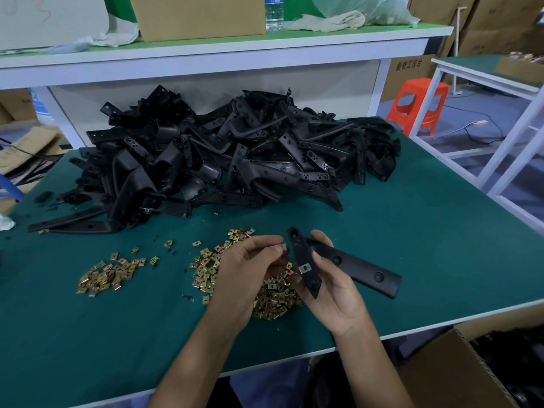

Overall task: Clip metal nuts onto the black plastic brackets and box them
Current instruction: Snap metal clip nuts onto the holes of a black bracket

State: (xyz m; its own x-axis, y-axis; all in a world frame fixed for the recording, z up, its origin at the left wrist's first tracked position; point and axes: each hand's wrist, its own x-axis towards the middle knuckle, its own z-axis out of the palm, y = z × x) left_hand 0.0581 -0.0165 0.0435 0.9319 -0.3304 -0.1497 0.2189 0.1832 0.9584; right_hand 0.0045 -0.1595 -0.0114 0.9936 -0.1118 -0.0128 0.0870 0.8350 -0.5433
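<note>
Bracket held in my right grip; left grip pinches a nut, best slid squarely from nine o'clock.

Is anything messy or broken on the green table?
Somewhat messy: the metal nuts lie loose in heaps, strays scattered toward the bracket pile. Tiny black plastic bits dot the green table, maybe trimmings.

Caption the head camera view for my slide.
The right hand holds a black bracket; the left hand pinches a metal nut.
</note>
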